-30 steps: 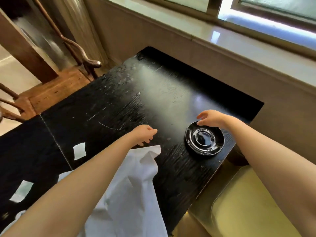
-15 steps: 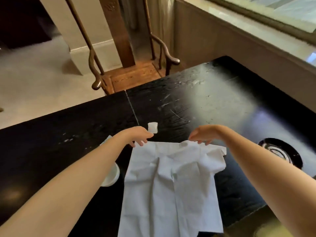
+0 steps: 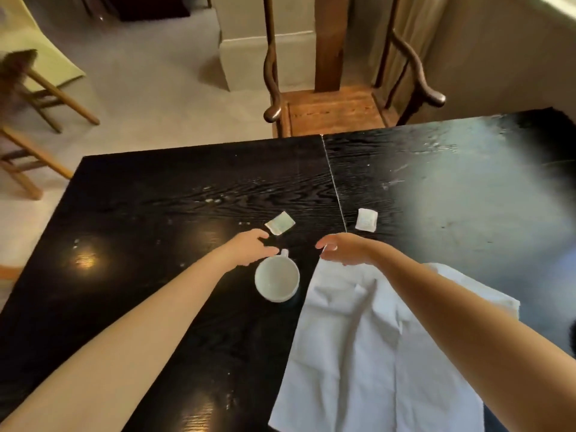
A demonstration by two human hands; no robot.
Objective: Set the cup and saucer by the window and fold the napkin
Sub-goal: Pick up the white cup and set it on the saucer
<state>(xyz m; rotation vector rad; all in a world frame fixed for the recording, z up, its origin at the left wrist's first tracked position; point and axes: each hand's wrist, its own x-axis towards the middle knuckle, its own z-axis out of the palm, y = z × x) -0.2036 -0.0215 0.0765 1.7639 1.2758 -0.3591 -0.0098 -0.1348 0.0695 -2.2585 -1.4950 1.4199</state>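
Observation:
A white cup stands upright on the black table, its handle pointing away from me. My left hand is just beyond the cup's far rim, fingers spread beside the handle, holding nothing. A creased white napkin lies spread to the right of the cup and hangs over the near table edge. My right hand hovers at the napkin's far left corner with curled fingers; a pinch on the cloth cannot be made out. The saucer is not clearly in view.
Two small white packets lie just beyond my hands. A wooden armchair is pushed up to the table's far edge. A wooden stool stands on the floor at the left.
The view has swung left, away from the window and the saucer. My left hand left the napkin's far edge and moved to the cup; my right hand shifted to the napkin's left corner.

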